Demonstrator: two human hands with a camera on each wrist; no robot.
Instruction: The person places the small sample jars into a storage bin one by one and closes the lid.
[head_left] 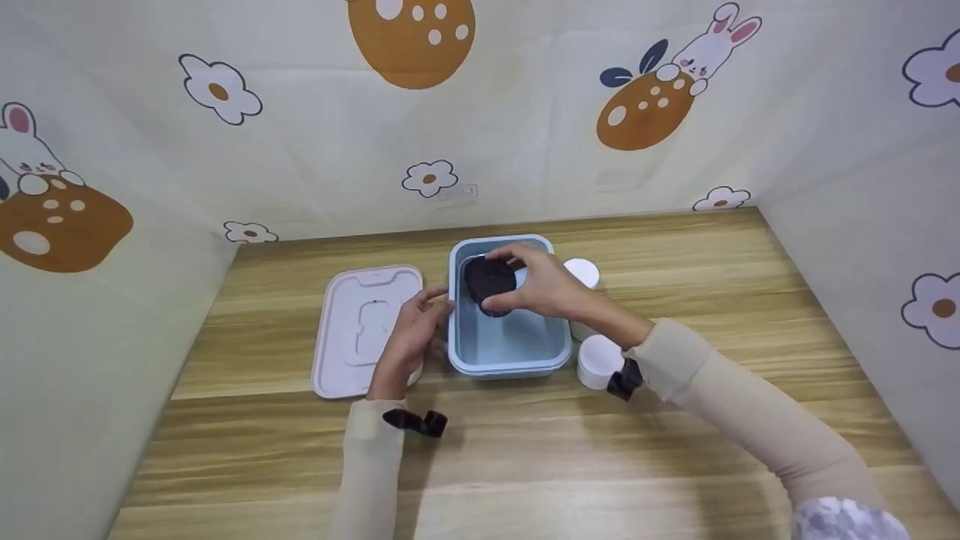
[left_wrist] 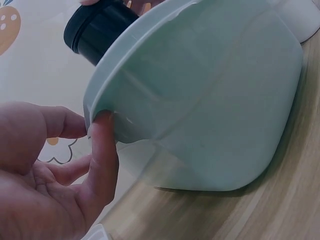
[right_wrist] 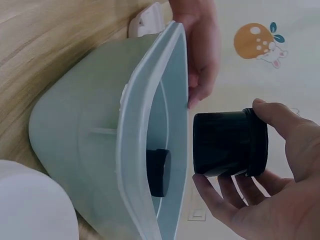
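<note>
A light blue plastic bin (head_left: 517, 341) stands on the wooden table without a lid. My left hand (head_left: 412, 330) is at its left side, thumb and finger pinching the rim (left_wrist: 95, 107). Above the bin's opening, my right hand (head_left: 551, 285) grips a black lidded jar (right_wrist: 225, 143) between thumb and fingers. That jar lies tilted on its side in the right wrist view, apart from the rim. Inside the bin sits another black jar (right_wrist: 158, 172), mostly hidden by the bin wall.
Left of the bin lies a pale lid (head_left: 364, 330), flat on the table (head_left: 262, 450). White round jars stand along the bin's right side, one nearer (head_left: 598, 360) and one farther back (head_left: 582, 272), partly behind my right arm. A patterned cloth wall (head_left: 525, 150) rises behind the table.
</note>
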